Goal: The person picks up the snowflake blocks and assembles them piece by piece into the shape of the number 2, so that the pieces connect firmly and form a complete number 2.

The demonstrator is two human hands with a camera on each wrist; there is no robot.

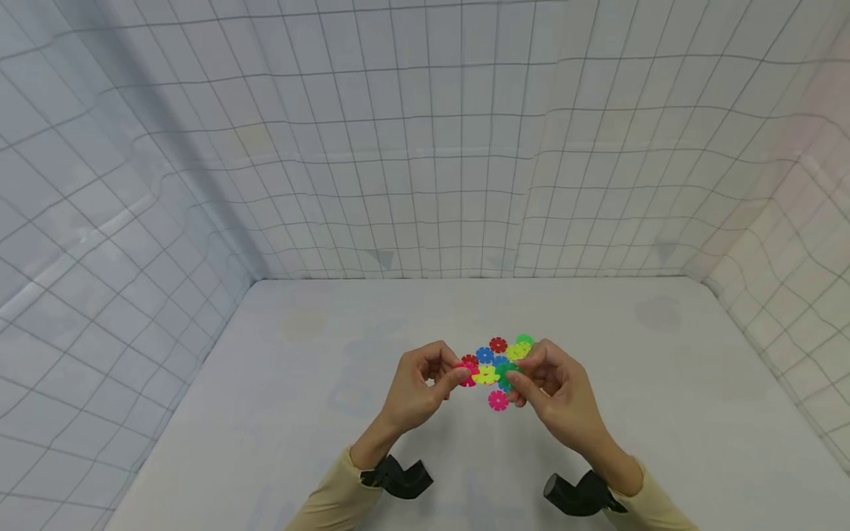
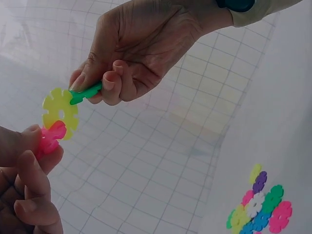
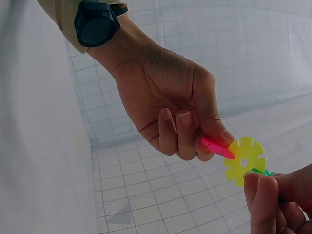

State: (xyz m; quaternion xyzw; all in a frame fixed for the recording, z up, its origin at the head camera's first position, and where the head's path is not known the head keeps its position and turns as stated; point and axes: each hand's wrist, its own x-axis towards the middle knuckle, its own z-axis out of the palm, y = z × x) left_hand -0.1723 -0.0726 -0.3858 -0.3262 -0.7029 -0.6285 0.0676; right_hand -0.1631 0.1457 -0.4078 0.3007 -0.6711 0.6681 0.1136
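Note:
Three notched plastic snowflake discs are joined in a short row, raised between my hands. The yellow disc (image 2: 51, 105) is in the middle, slotted with a pink disc (image 2: 48, 141) on one side and a green disc (image 2: 88, 92) on the other. My left hand (image 1: 418, 387) pinches the pink disc between thumb and forefinger. With thumb and forefinger my right hand (image 1: 561, 394) pinches the green disc. Both wrist views show the pink and green discs set across the yellow disc's face, their far edges covered by fingertips.
Several loose discs lie on the white table (image 1: 299, 413) behind and below the hands, including a red disc (image 1: 498, 344), a blue disc (image 1: 484, 355) and a pink disc (image 1: 498, 400). White grid-patterned sheeting (image 1: 465, 147) surrounds the table at the back and sides.

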